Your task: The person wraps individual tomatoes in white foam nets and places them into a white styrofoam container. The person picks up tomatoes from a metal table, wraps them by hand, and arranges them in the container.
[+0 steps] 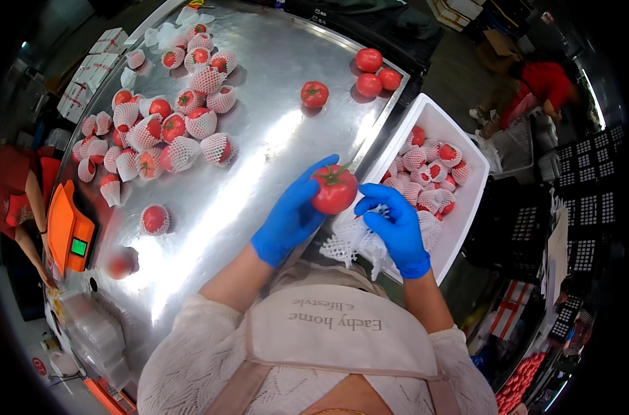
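Note:
My left hand [293,215], in a blue glove, holds a bare red tomato [334,189] with its green calyx facing up. My right hand [394,223], gloved in blue too, is just right of that tomato, with white foam netting [353,241] bunched under and between its fingers. Beyond the right hand stands a white foam box [462,212] holding many tomatoes in foam nets [415,158]. A single bare tomato [314,94] sits on the metal table [262,67], and several more [369,85] are grouped at its far right corner.
Many netted tomatoes [174,127] cover the table's left part. An orange scale [70,228] stands at the left edge, near clear plastic containers [94,332]. A person in red [13,192] is at the far left, another [545,85] at the upper right. Black crates [527,223] stand right.

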